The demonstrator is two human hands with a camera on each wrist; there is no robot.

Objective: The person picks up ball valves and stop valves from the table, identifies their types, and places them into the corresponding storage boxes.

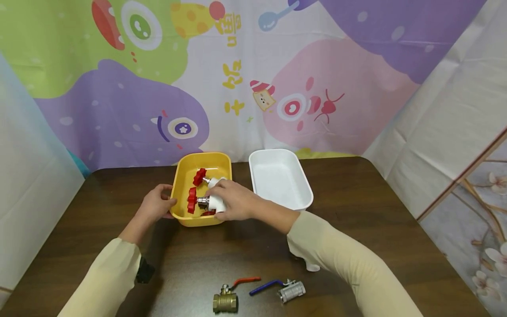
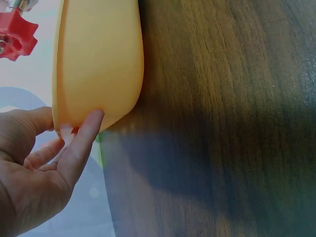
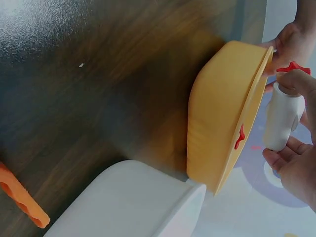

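My right hand holds a white pipe valve with a red handwheel over the yellow tray. Thumb and fingers grip opposite ends of its white body in the right wrist view. Behind it in the tray is another white valve, its red handwheel facing left. A further piece of red handwheel shows beneath the held valve, the rest hidden. At the tray's left side, my left hand pinches the rim, thumb over the edge and fingers against the outer wall.
A white tray stands to the right of the yellow one. Near the front of the brown table lie a brass ball valve with a red lever and a silver ball valve with a blue lever. A patterned cloth hangs behind.
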